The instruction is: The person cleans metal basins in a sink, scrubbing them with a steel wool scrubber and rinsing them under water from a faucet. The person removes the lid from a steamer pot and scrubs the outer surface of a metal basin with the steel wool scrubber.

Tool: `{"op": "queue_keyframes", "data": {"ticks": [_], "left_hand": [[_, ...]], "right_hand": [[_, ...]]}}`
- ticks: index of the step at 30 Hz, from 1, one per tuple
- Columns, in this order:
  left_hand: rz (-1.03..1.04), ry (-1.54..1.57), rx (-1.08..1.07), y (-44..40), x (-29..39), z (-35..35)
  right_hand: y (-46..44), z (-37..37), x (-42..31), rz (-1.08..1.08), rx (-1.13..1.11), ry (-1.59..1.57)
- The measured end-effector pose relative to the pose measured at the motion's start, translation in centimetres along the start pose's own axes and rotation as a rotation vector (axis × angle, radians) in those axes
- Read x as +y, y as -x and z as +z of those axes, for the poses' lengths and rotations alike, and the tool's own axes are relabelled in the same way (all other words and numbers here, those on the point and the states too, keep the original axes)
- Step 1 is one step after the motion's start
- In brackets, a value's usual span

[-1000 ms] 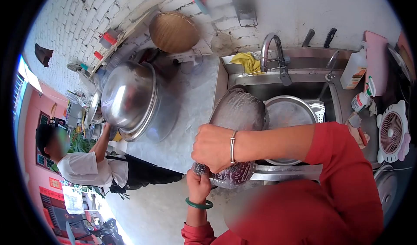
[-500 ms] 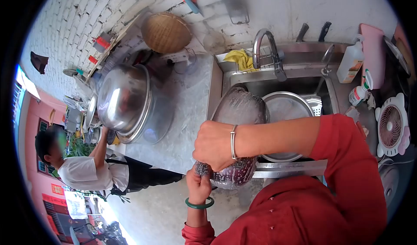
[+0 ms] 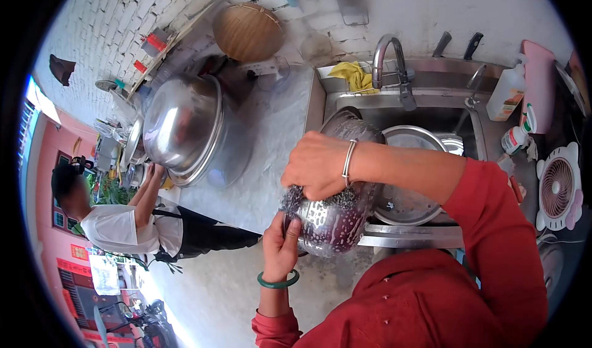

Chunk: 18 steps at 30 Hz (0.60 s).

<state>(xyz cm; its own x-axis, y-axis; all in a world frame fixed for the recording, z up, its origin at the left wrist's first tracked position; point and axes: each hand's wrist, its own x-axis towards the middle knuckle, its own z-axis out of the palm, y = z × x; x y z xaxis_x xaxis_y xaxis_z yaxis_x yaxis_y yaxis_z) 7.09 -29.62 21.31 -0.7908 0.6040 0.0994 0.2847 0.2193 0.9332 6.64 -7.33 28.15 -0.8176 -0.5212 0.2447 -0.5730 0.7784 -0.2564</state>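
Observation:
A soapy metal pot [image 3: 336, 218] is tilted over the sink's front left edge, covered in suds. My right hand [image 3: 317, 166], with a silver bracelet, is closed on a grey wire scrubber [image 3: 291, 201] pressed against the pot near its rim. Below it, my left hand [image 3: 280, 246], with a green bangle, grips the pot's near left edge, thumb on top. The exact grip point is partly hidden. Inside the sink [image 3: 431, 104] lies a round metal lid or pan [image 3: 407, 209], partly behind my right forearm.
A faucet [image 3: 390, 58] and yellow cloth [image 3: 354, 76] are behind the sink. Large metal bowls [image 3: 182, 129] stand on the counter [image 3: 271, 138] at left. Another person [image 3: 123, 227] stands at far left. Bottles [image 3: 507, 92] and a fan [image 3: 558, 186] are at right.
My right hand has moved up and slightly right across the pot with the scrubber, uncovering more of its sudsy side. My left hand stays at the pot's edge. The view has shifted slightly.

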Motion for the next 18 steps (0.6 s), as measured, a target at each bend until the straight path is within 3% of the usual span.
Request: {"op": "queue_keyframes", "data": {"ticks": [3,8,10,14,18], "left_hand": [[-0.039,0.076,0.035,0.2,-0.8,-0.1],[-0.034,0.182,0.151,-0.2,-3.2,-0.1],[0.02,0.182,0.167,0.0,-3.2,-0.4],[0.027,0.16,0.193,0.2,-3.9,-1.0],[-0.012,0.074,0.122,-1.3,-2.6,0.6]], "right_hand": [[1.8,-0.6,4.5,0.194,0.044,-0.302],[2.3,-0.2,7.5,0.229,0.031,-0.282],[4.0,-0.3,9.6,0.382,0.085,-0.4],[4.3,1.0,9.6,0.38,0.198,-0.434],[-0.8,0.2,1.2,0.126,-0.12,0.127]]}}
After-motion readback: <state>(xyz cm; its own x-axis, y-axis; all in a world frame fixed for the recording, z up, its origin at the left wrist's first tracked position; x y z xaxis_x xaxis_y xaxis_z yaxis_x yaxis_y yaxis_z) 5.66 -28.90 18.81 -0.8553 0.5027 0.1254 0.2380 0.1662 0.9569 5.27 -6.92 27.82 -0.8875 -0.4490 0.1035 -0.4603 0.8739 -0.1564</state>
